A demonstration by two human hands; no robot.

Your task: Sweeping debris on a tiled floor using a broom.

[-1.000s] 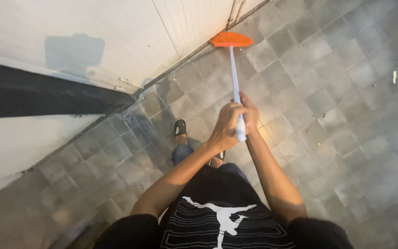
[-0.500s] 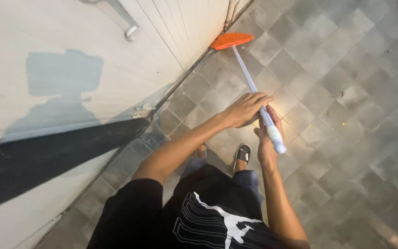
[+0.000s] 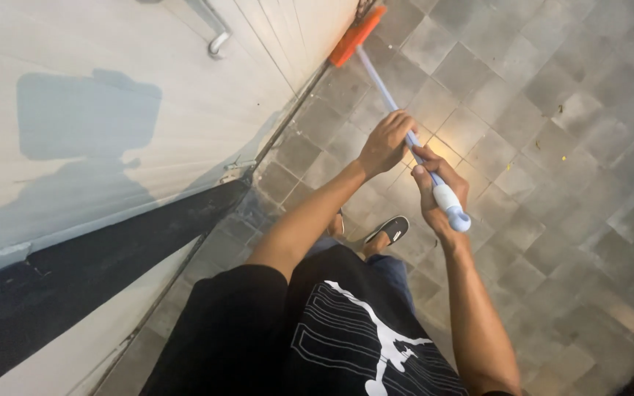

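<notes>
Beside the pale wall (image 3: 148, 88), both hands' fingers (image 3: 398, 125) clamp the broom (image 3: 398, 110), its orange head (image 3: 356, 38) against the wall's foot.

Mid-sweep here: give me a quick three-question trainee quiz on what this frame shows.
1. True or false: both hands hold the broom handle.
2. Which hand is nearer the orange broom head? A) left hand B) right hand
3. Fill in: the broom head lies where the grey tiled floor meets the pale ____.

Key
1. True; each grip is closed round the handle.
2. A; the right hand sits by the handle's end cap.
3. wall.
</notes>
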